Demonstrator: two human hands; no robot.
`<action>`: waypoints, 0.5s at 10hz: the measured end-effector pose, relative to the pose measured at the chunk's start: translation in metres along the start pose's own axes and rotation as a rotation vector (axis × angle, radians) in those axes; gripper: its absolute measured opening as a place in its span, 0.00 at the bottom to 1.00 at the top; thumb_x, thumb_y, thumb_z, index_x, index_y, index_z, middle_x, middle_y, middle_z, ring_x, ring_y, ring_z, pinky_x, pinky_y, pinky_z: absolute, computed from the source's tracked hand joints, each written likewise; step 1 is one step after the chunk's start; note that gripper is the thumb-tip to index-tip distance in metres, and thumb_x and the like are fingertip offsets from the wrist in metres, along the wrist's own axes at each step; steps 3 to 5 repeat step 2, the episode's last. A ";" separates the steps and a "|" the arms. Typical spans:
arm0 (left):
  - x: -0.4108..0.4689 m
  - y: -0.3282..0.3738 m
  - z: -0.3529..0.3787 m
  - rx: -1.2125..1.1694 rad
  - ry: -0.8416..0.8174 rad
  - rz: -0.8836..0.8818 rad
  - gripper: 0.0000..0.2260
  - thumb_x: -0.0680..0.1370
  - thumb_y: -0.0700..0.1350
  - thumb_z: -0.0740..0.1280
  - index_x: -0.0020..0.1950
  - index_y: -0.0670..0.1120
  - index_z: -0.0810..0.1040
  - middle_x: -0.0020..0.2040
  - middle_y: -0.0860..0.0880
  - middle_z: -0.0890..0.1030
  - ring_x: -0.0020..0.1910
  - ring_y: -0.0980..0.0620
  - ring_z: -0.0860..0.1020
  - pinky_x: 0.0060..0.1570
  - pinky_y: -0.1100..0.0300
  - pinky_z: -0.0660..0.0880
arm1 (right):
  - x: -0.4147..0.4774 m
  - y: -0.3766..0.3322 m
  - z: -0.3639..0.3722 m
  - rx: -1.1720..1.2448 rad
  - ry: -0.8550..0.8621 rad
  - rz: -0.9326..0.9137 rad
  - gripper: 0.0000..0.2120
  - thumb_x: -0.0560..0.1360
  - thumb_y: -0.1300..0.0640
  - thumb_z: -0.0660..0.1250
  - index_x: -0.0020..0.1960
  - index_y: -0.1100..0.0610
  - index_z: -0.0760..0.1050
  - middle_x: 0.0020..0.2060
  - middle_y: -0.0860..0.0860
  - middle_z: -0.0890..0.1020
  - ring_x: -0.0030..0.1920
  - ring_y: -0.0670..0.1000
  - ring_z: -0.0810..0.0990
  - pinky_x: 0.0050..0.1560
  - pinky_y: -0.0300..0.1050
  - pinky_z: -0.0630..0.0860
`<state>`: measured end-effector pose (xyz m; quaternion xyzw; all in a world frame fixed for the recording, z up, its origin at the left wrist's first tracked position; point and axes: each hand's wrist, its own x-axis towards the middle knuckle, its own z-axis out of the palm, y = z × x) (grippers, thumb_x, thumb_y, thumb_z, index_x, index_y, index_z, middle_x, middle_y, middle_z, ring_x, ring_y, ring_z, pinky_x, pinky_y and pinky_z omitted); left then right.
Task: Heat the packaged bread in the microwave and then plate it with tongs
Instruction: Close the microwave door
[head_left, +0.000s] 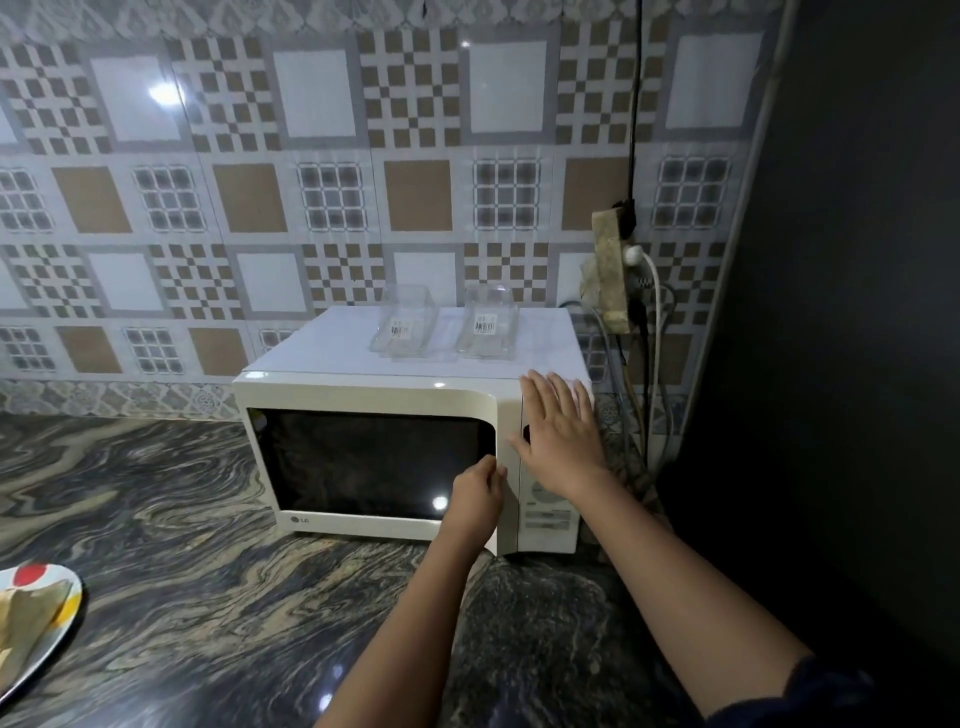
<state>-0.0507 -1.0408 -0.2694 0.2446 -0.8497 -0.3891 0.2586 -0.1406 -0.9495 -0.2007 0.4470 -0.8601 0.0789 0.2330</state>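
A white microwave (363, 395) stands on the dark marbled counter against the tiled wall, its door closed. My left hand (475, 496) is curled at the right edge of the door, fingertips hooked on that edge. My right hand (558, 431) lies flat with fingers spread against the microwave's upper right corner, over the control panel. At the lower left, a plate (49, 649) holds packaged bread (23, 618) in a yellowish wrapper; only part of it is in frame. No tongs are in view.
Two clear plastic containers (400, 325) (488, 327) with barcode labels sit on top of the microwave. A power strip (613, 270) with cables hangs on the wall to the right. A dark wall or panel (841, 312) closes off the right side.
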 end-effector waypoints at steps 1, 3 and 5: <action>-0.009 -0.011 0.000 0.275 -0.037 0.049 0.11 0.80 0.44 0.56 0.54 0.41 0.75 0.54 0.41 0.76 0.54 0.42 0.75 0.53 0.52 0.72 | -0.013 -0.001 0.013 -0.045 0.137 -0.024 0.47 0.70 0.43 0.68 0.77 0.59 0.44 0.76 0.55 0.54 0.76 0.58 0.52 0.76 0.58 0.48; -0.040 -0.039 0.004 0.462 -0.131 0.077 0.15 0.80 0.46 0.56 0.65 0.46 0.72 0.71 0.45 0.65 0.72 0.46 0.63 0.69 0.58 0.59 | -0.055 0.005 0.037 0.067 0.185 -0.042 0.45 0.66 0.46 0.72 0.75 0.58 0.55 0.75 0.52 0.57 0.75 0.55 0.55 0.76 0.52 0.49; -0.040 -0.039 0.004 0.462 -0.131 0.077 0.15 0.80 0.46 0.56 0.65 0.46 0.72 0.71 0.45 0.65 0.72 0.46 0.63 0.69 0.58 0.59 | -0.055 0.005 0.037 0.067 0.185 -0.042 0.45 0.66 0.46 0.72 0.75 0.58 0.55 0.75 0.52 0.57 0.75 0.55 0.55 0.76 0.52 0.49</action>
